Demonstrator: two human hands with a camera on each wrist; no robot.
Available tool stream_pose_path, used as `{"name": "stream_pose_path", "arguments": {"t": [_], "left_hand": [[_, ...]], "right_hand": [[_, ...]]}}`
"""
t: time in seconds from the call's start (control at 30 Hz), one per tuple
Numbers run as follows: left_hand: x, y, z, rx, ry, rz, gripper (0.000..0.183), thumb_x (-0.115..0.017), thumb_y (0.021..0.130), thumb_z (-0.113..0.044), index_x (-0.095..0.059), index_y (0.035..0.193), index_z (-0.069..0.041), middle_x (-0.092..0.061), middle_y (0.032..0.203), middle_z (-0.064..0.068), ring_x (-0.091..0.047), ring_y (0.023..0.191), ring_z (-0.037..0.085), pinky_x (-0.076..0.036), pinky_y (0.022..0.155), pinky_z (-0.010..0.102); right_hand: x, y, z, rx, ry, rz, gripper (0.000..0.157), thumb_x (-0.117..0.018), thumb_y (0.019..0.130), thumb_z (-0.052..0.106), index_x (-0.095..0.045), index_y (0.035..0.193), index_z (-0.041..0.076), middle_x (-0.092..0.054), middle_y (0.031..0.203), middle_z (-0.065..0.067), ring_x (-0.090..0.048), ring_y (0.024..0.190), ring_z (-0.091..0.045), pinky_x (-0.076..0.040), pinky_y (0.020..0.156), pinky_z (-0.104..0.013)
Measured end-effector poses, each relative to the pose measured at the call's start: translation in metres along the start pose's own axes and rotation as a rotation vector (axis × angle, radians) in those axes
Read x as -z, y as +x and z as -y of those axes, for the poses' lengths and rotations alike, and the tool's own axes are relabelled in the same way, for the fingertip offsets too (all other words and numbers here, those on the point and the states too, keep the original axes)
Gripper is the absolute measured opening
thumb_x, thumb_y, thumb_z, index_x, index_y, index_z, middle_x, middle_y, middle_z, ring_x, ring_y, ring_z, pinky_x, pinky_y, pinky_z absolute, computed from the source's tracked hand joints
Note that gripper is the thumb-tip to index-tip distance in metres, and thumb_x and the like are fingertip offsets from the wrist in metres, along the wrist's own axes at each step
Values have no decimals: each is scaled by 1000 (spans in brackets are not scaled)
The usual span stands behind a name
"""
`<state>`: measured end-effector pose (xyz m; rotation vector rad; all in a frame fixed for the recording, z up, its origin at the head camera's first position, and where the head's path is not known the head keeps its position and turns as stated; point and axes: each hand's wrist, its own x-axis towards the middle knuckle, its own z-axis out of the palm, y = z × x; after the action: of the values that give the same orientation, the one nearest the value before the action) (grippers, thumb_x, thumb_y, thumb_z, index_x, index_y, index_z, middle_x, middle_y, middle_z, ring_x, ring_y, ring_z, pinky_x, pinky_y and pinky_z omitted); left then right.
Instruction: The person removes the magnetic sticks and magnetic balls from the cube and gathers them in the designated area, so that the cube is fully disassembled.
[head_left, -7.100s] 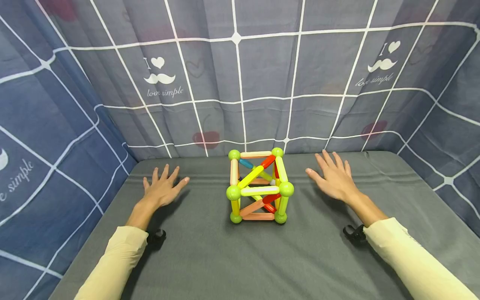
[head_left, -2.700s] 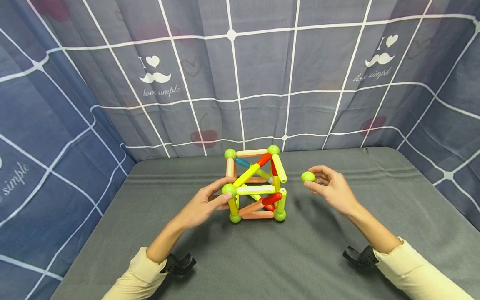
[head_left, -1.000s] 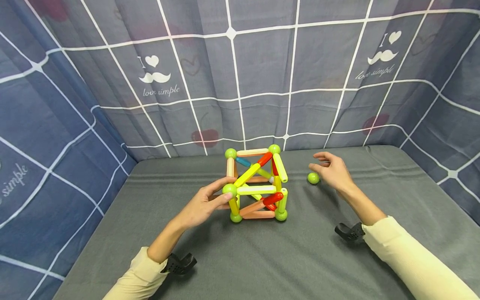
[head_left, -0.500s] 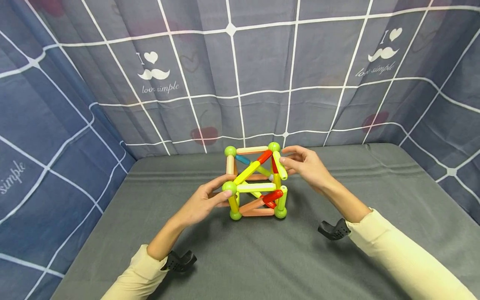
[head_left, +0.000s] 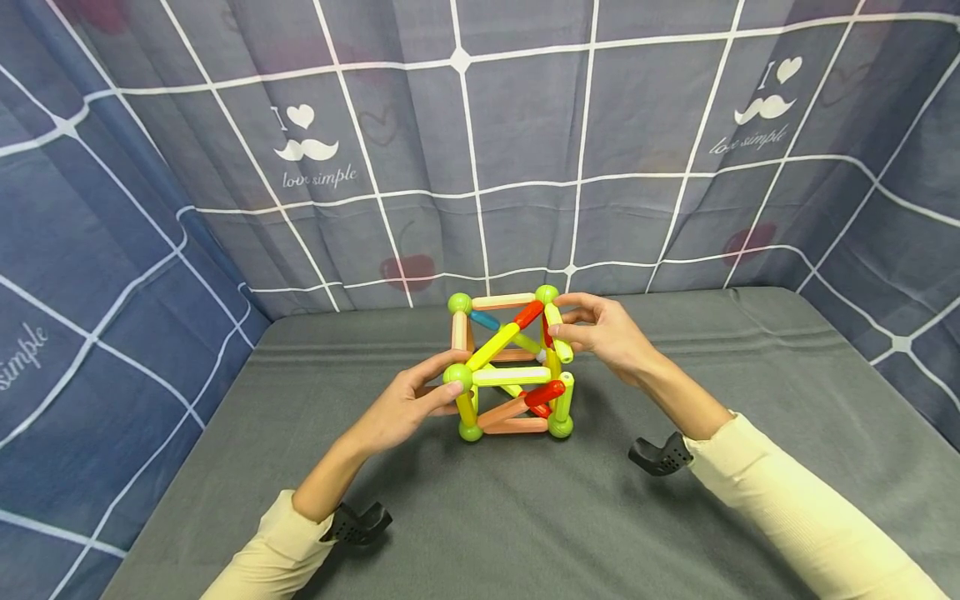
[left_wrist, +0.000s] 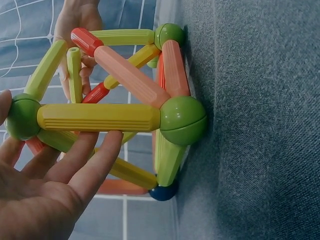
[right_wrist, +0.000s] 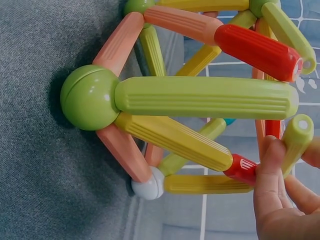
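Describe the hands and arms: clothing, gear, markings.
Left hand and right hand are bare: no gloves or rings seen. Left sleeve and right sleeve are cream. A curved black mount with small holes sits at each wrist: left mount, right mount. No cables visible.

Head view downward; wrists' seemingly sideways.

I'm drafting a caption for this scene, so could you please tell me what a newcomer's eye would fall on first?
Probably the bright rod-and-ball cube frame on the grey cloth, whose near top right corner lacks a ball. Next come the hands: at the near top left, the left hand holds a green ball; at the top right, the right hand pinches a yellow-green rod.
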<state>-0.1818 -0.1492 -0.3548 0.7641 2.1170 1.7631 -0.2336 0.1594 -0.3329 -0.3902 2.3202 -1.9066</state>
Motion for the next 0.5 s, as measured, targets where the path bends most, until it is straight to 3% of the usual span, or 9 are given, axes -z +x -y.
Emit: {"name": "stream_pose_path", "arguments": {"t": [0.33, 0.5], "left_hand": [[2, 0, 2, -6, 0, 10, 45, -56, 103, -18, -45, 146, -10, -45, 142, 17, -58, 117, 39, -53, 90, 42], [2, 0, 1, -2, 8, 7, 46, -57, 103, -19, -45, 146, -11, -45, 142, 17, -58, 117, 39, -52, 90, 44]], "right_hand": [[2, 1, 0, -1, -41, 29, 51, -67, 92, 5, -49, 138, -2, -61, 112, -22, -62, 87, -20, -52, 73, -31], [2, -1, 0, 5, -49, 64, 56, -67, 91, 4, -47, 143, -1, -59, 119, -25, -63, 91, -21, -52, 81, -37]]}}
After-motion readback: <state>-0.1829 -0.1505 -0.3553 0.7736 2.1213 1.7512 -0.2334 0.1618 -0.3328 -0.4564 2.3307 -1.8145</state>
